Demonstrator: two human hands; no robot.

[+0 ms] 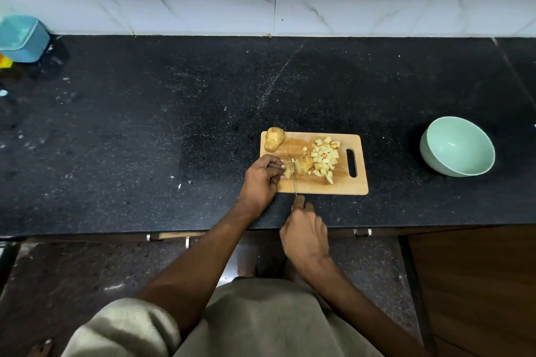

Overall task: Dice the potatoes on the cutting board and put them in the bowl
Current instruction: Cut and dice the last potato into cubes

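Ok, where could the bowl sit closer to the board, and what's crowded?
Bare counter lies between the cutting board and the bowl, and behind the board toward the wall. The board's left end is crowded: left hand, knife, whole potato.

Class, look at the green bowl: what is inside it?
The green bowl looks empty: its pale inner wall and bottom show, with no potato. The diced pieces lie on the cutting board. The near rim hides some inner wall.
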